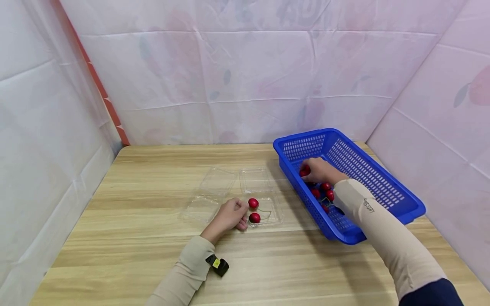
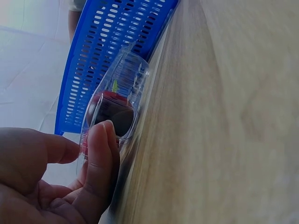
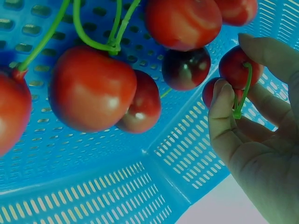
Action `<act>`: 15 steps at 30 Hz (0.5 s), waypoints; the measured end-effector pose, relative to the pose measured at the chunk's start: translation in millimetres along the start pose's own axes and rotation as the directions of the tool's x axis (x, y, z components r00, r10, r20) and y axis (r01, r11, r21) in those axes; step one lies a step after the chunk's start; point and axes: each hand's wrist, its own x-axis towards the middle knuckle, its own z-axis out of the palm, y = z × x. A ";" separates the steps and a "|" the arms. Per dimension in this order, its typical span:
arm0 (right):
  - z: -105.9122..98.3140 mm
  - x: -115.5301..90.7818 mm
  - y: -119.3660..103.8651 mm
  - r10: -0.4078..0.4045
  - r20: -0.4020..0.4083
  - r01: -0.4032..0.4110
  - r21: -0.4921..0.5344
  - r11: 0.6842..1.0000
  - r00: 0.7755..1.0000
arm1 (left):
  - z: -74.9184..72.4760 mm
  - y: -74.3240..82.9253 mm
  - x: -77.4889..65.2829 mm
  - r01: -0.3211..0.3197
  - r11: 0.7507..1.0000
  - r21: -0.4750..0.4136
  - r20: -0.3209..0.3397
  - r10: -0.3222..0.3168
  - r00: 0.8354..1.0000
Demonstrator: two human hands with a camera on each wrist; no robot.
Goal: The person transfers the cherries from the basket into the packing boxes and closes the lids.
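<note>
My right hand (image 1: 319, 170) is inside the blue basket (image 1: 285, 163), pinching a pair of red cherries (image 3: 240, 67) joined by a green stem. More cherries (image 3: 91, 88) lie around it on the basket floor. At the middle of the table, my left hand (image 1: 231, 214) holds the left edge of a clear plastic container (image 2: 128, 70) between thumb and fingers. Two stemmed cherries (image 1: 254, 217) lie in that container, and its lid (image 1: 254, 180) is folded back behind. The left palm is turned away in the head view.
A second clear plastic container (image 1: 200, 208), lid open, lies left of the first one. The basket stands at an angle on the right of the wooden table (image 1: 134, 238). White printed sheets (image 1: 245, 76) hang behind and on both sides.
</note>
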 end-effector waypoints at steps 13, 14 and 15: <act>-4.0 -11.2 -1.0 -0.073 -0.068 0.070 -0.036 0.997 0.995 | 0.5 0.2 -1.0 -0.014 1.000 -0.022 -0.010 0.014 1.000; -4.2 -12.5 -1.0 -0.079 -0.075 0.077 -0.039 0.996 0.994 | 0.6 0.3 -0.8 -0.013 0.999 -0.029 -0.007 0.013 1.000; -4.6 -14.0 -1.5 -0.087 -0.082 0.084 -0.042 0.996 0.993 | 0.8 0.8 -0.7 -0.010 0.999 -0.034 -0.004 0.010 1.000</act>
